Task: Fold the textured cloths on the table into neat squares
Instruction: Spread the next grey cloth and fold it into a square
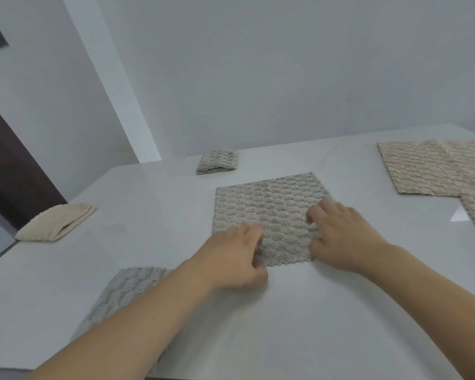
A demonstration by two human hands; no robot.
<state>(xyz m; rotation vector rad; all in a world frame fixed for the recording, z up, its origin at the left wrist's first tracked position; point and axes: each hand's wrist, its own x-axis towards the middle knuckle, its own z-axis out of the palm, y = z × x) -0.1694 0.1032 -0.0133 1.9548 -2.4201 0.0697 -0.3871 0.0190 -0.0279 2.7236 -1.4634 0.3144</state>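
grey cloth [269, 204] flat; l hand [235, 259] & r hand [340, 237] on near edge.

Two bare forearms, left hand [235, 259] and right hand [343, 237] ungloved, sleeveless.

The table [299, 311] is seen to be smooth, white and faintly glossy, with a bright reflection carried near its right side. The grey cloth [269, 212] spread at its centre is made of nubby, matt fabric, woven in a raised checker of tufts, with a zigzag-cut near edge. The same embossed texture is shown by the beige cloths [428, 168] at the right. A softer, plainer pile is shown by the folded cream cloth [58, 222]. The wall [285, 64] is painted matt.
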